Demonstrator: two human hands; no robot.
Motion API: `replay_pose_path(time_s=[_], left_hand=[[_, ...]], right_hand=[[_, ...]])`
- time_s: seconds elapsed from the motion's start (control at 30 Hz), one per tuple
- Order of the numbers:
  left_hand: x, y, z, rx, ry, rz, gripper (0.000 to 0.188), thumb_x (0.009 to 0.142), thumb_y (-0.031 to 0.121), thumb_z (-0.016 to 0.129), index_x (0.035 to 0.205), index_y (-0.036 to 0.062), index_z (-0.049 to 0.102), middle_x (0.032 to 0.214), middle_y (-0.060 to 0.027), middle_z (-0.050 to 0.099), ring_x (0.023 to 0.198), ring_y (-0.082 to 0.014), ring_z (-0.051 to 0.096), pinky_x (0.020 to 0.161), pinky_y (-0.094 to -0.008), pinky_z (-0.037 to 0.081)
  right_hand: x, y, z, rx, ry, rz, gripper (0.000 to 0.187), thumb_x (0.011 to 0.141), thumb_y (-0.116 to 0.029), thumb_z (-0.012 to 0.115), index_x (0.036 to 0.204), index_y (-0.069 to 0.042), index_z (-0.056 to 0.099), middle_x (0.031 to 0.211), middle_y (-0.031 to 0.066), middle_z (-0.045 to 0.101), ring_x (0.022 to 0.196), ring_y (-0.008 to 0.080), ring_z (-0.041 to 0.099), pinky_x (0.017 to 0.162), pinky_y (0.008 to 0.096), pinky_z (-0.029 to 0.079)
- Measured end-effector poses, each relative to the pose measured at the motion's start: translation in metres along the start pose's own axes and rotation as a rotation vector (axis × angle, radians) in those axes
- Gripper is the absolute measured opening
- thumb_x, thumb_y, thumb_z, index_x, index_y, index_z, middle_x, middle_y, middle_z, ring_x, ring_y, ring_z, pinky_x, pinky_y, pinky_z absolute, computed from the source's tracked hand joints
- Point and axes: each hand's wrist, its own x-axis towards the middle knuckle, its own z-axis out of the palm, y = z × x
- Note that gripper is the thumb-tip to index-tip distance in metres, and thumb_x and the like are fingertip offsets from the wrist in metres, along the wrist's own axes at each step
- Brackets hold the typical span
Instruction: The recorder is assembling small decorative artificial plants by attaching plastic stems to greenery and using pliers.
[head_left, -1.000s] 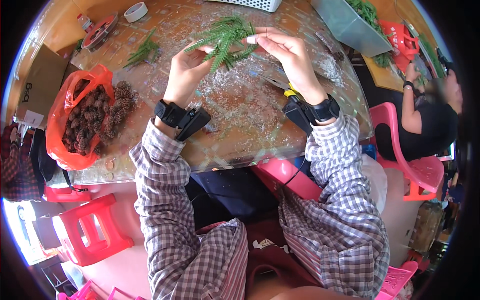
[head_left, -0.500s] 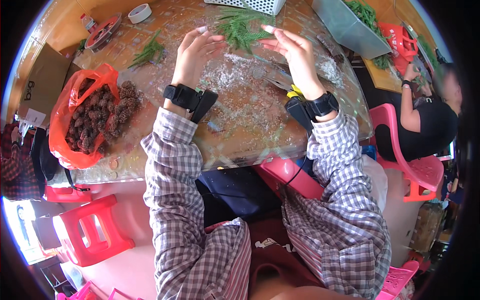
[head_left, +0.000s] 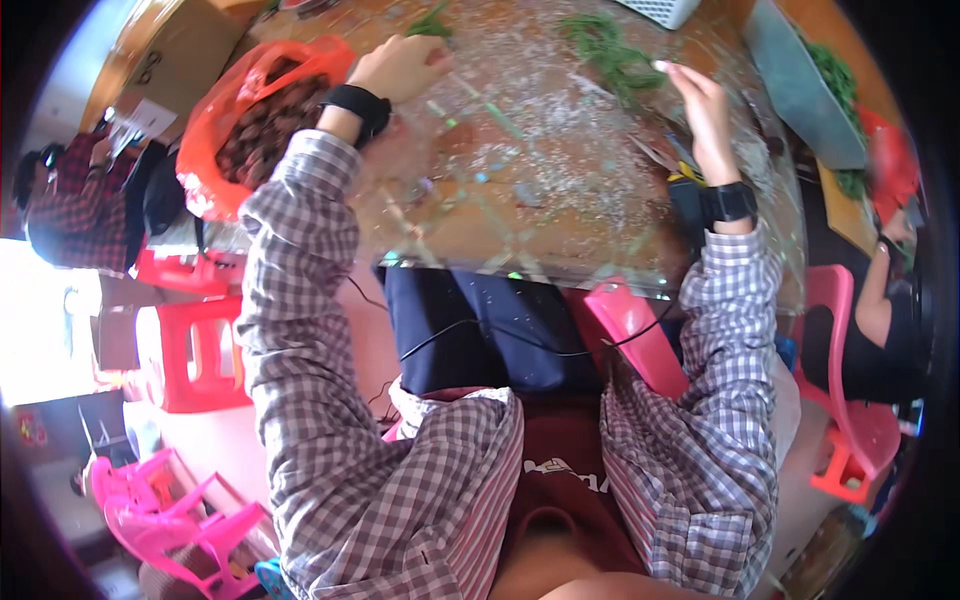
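A feathery green sprig bundle [head_left: 608, 58] is at the far side of the table. My right hand [head_left: 706, 120] pinches its right end between thumb and fingertips. Away to the left, my left hand [head_left: 398, 70] is over the table beside a red plastic bag [head_left: 205, 165] of brown pinecones [head_left: 262, 135]. Its fingers are smeared by motion, so their hold does not show. Just beyond it lies a smaller green sprig [head_left: 430, 22]. Yellow-handled pliers [head_left: 684, 178] lie beside my right wrist, partly covered by it.
White flakes [head_left: 560, 130] litter the table. A white perforated basket [head_left: 665, 10] stands at the far edge. At the right is a grey bin [head_left: 805, 90] of greenery. Another person [head_left: 880, 300] sits at the right; one in red plaid [head_left: 80, 215] is at the left.
My left hand has let go of the green sprig bundle and moved left toward the pinecone bag. My right hand stays at the bundle. The whole view has swung left.
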Motion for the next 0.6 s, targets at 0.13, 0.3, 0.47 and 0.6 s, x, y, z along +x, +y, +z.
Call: replay_pose_path(time_s=[0.13,0.3,0.47,0.6], left_hand=[[-0.046,-0.081,-0.041,0.290,-0.122,-0.139,0.027,0.074,0.023,0.060,0.094,0.0049,0.057,0.085,-0.0135,0.061,0.079,-0.0277,0.059,0.072,-0.0351,0.046],[-0.091,-0.110,-0.049,0.212,-0.228,-0.094,0.035,0.071,0.029,0.062,0.097,0.0060,0.057,0.087,-0.0140,0.061,0.085,-0.0313,0.057,0.075,-0.0379,0.045],[-0.112,-0.089,-0.043,0.310,-0.076,-0.044,0.042,0.070,0.030,0.065,0.103,0.0081,0.053,0.085,-0.0129,0.060,0.084,-0.0307,0.057,0.075,-0.0372,0.045],[-0.129,-0.063,-0.050,0.333,-0.080,-0.176,0.049,0.071,0.028,0.066,0.110,0.0077,0.047,0.084,-0.0121,0.057,0.080,-0.0265,0.057,0.072,-0.0328,0.044]], right_hand=[[0.008,0.003,0.002,0.051,0.008,-0.104,0.029,0.083,-0.022,0.057,0.102,0.000,0.060,0.104,0.0062,0.059,0.097,0.0113,0.051,0.085,0.0227,0.035],[0.012,0.005,0.008,0.018,0.171,-0.240,0.029,0.081,-0.024,0.059,0.097,0.001,0.061,0.099,0.0086,0.059,0.091,0.0165,0.054,0.079,0.0260,0.038],[0.009,0.006,0.003,0.012,0.157,-0.194,0.030,0.082,-0.022,0.059,0.098,0.002,0.060,0.106,0.0089,0.057,0.097,0.0155,0.051,0.083,0.0241,0.036],[0.009,-0.001,-0.001,-0.009,0.138,-0.223,0.030,0.082,-0.022,0.058,0.099,0.003,0.060,0.105,0.0074,0.057,0.096,0.0131,0.051,0.083,0.0225,0.036]])
